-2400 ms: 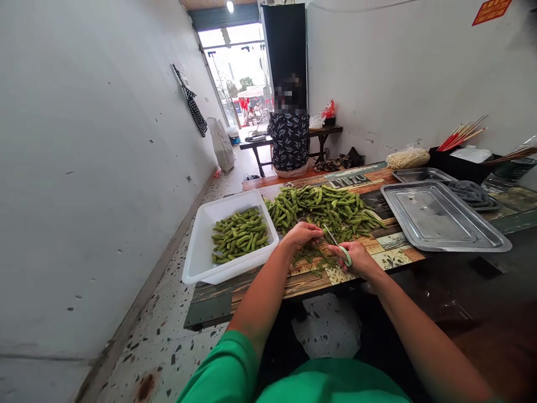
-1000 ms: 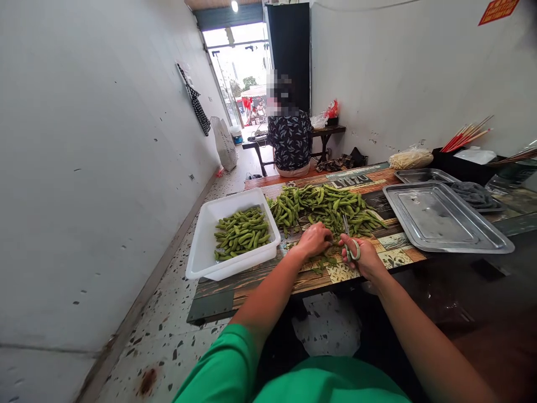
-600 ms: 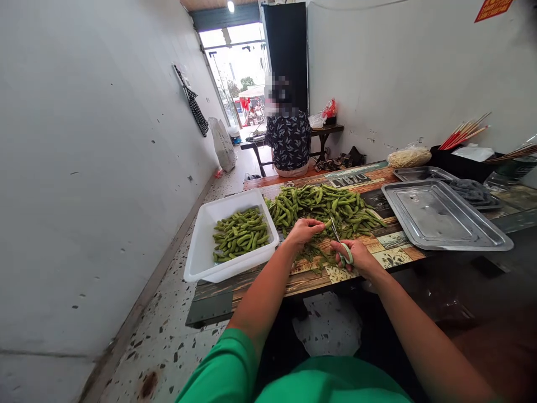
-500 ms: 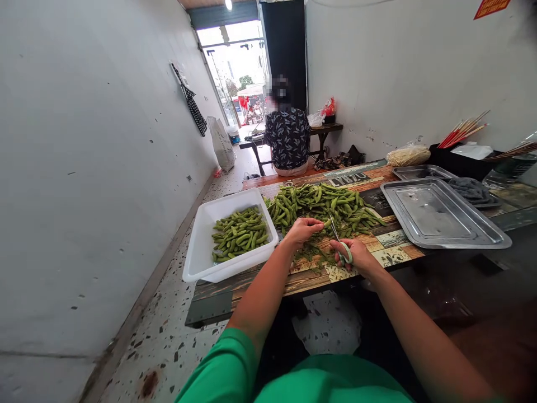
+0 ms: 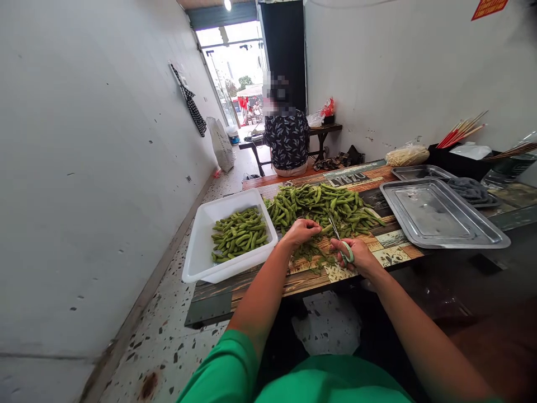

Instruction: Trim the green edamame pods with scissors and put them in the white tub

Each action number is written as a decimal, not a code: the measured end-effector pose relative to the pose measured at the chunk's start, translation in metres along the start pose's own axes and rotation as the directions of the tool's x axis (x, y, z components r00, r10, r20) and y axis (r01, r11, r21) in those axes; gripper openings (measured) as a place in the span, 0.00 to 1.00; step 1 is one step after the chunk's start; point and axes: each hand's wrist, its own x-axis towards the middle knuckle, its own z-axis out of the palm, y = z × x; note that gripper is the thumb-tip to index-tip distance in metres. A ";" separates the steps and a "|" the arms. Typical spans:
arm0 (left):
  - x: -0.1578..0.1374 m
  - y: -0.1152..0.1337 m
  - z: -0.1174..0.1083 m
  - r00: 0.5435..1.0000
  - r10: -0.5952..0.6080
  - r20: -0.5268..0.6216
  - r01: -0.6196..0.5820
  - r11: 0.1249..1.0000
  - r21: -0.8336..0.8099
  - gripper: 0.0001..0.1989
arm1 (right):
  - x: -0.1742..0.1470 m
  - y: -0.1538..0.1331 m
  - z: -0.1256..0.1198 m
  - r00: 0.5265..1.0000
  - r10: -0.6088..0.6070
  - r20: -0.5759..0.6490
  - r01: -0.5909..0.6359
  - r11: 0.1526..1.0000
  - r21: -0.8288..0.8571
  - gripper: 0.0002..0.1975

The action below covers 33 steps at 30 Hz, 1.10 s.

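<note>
My left hand (image 5: 304, 230) pinches an edamame pod (image 5: 327, 229) by one end, just in front of a big heap of pods (image 5: 319, 200). In my right hand (image 5: 350, 253) is a pair of scissors (image 5: 346, 252) with pale green handles, its blades pointing up at the pod's free end. Small green trimmings (image 5: 312, 253) are scattered on the wooden table (image 5: 251, 285) below my hands. To the left stands a white plastic tub (image 5: 201, 235) with a pile of pods (image 5: 240, 234) inside.
A metal tray (image 5: 444, 215) lies on the right of the table, near a dark cloth (image 5: 472, 190) and a black box (image 5: 442, 159) of skewers. Beyond the table a person (image 5: 287, 137) sits with their back to me. A white wall (image 5: 104, 168) runs along the left.
My left hand and the pod have shifted slightly down and left. The pod now lies more level by the scissor blades. My right hand has barely moved.
</note>
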 end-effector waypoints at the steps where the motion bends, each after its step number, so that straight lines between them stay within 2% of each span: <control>1: 0.000 0.000 0.001 1.000 -0.013 0.000 0.013 1.000 -0.004 0.17 | 0.000 0.000 0.000 1.000 -0.001 0.005 0.001 1.000 -0.005 0.23; 5: 0.001 0.000 0.003 0.998 -0.062 0.007 0.062 0.998 0.006 0.16 | 0.001 0.000 0.000 0.999 0.003 0.044 -0.001 0.999 -0.034 0.22; 11: -0.002 0.003 0.003 0.995 -0.087 -0.049 0.091 0.993 0.081 0.13 | 0.002 -0.002 -0.003 0.994 0.043 0.105 -0.039 0.998 -0.044 0.21; 16: -0.003 0.007 0.000 0.992 0.008 -0.127 0.022 0.972 0.235 0.12 | 0.003 -0.003 -0.006 0.991 0.038 0.127 -0.032 0.998 -0.049 0.21; 22: -0.005 0.012 -0.003 0.988 0.091 -0.122 -0.044 0.940 0.339 0.12 | 0.001 -0.004 -0.007 0.990 0.042 0.135 -0.034 0.997 -0.063 0.20; 29: -0.006 0.014 -0.002 0.985 0.126 -0.121 -0.076 0.933 0.352 0.13 | 0.000 -0.002 0.000 0.998 0.050 0.038 -0.045 0.994 -0.103 0.21; 33: -0.006 0.014 0.003 0.971 0.214 -0.108 -0.158 0.909 0.385 0.14 | 0.001 0.000 0.002 1.000 0.024 0.014 -0.022 0.992 -0.126 0.21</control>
